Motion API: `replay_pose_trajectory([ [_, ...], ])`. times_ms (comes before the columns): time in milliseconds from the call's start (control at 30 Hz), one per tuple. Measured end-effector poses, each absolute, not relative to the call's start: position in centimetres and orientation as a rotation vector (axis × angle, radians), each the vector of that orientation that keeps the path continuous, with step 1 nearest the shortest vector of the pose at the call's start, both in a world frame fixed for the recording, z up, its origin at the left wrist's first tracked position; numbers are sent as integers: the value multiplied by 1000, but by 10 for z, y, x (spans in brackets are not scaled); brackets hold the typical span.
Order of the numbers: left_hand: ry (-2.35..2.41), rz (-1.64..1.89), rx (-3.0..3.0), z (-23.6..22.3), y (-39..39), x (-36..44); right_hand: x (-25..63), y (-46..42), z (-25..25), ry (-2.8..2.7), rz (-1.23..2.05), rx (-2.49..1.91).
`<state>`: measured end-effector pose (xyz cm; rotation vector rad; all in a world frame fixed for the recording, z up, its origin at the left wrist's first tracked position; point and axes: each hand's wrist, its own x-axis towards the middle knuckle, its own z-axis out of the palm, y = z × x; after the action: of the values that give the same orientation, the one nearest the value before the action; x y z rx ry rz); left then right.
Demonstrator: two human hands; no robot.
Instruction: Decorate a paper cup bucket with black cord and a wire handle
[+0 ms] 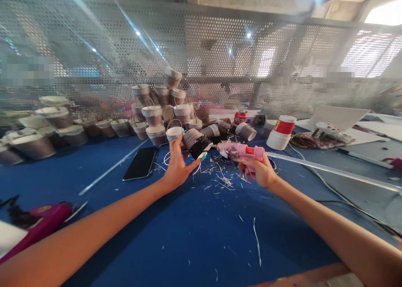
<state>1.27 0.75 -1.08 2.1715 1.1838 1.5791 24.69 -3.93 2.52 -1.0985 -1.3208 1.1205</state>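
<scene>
My left hand grips a small brown cup with a dark band, tipped on its side with its rim toward the right. In my right hand is a pink hot glue gun, its nozzle pointing left at the cup's rim. A long clear glue stick runs out of the gun's back toward the right. Whether the nozzle touches the cup I cannot tell. Pale string scraps lie on the blue table below both hands.
Several small brown-and-white buckets are stacked at the back; more cups stand left. A black phone and another glue stick lie left. White paper cups, a red can and cables are at right. Behind rises a perforated metal screen.
</scene>
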Motion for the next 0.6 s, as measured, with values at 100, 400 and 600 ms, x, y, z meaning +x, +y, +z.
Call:
replay_pose_trajectory([
  [100,1184,1585,2175,-10,6,13,247,-39,27,-1336,1105,-1086],
  [400,1191,1569,2176,-11,8,11,246,-39,30,-1373,1052,-1089],
  [600,1193,1587,2179,-11,7,13,245,-41,26,-1395,1081,-1074],
])
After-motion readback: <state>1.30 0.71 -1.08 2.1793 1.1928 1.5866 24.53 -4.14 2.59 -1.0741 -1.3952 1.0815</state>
